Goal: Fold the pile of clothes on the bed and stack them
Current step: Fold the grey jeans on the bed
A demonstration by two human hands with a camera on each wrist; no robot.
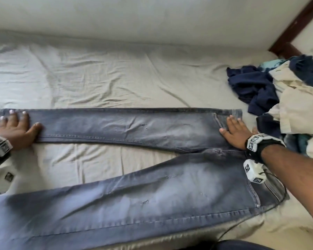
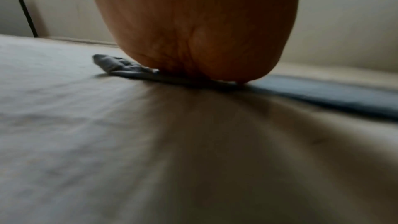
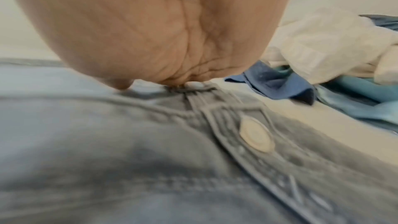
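Grey jeans (image 1: 134, 192) spread flat along the bed's (image 1: 98, 73) near edge, legs leftward. Left hand (image 1: 16, 129) pressing the far leg's hem, fingers straight and splayed. Right hand (image 1: 235, 132) flat on the waistband, fingers extended. Unfolded clothes pile (image 1: 285, 98) at the right edge.

Head cam: high above the bed (image 1: 116, 73), looking fwd and down, wide angle. It takes in the whole pair of jeans (image 1: 152, 186), both hands and the pile of clothes (image 1: 282, 98) at far right; wall at top.

Left wrist cam: v. low, almost on the sheet, looking along the left hand (image 2: 193, 28), whose palm fills the top of the pic at close range. Blurred. Shares w/ head view the jeans' leg end (image 2: 323, 94) and the sheet.

Right wrist cam: same low angle, v. close under the right hand (image 3: 150, 28), facing across the waistband and its button (image 3: 256, 135) toward the pile. Shares the waistband area and pile w/ head view.
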